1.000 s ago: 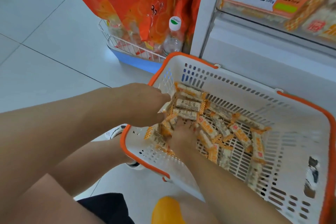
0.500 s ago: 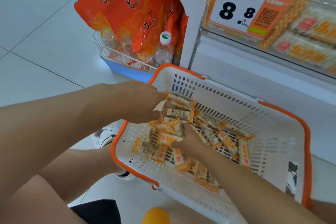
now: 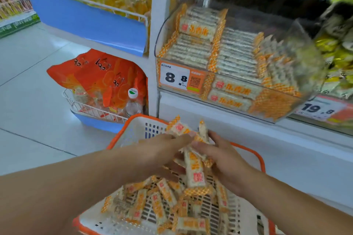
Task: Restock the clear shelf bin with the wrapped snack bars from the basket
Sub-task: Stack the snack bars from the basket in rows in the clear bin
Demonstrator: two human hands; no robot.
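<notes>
Hands meet at frame centre; left hand (image 3: 164,150) and right hand (image 3: 227,160) clasp a bunch of snack bars (image 3: 194,170) above the basket (image 3: 133,129). Clear shelf bin (image 3: 229,66), upper right, carries a price tag (image 3: 175,78) reading "8.8"; another at right edge reads "19.8".

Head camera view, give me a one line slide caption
Both hands, left and right, lift a bunch of wrapped snack bars above the basket, below the clear shelf bin.

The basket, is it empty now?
Not empty. Many wrapped bars lie on the basket floor, below both hands' bunch.
</notes>
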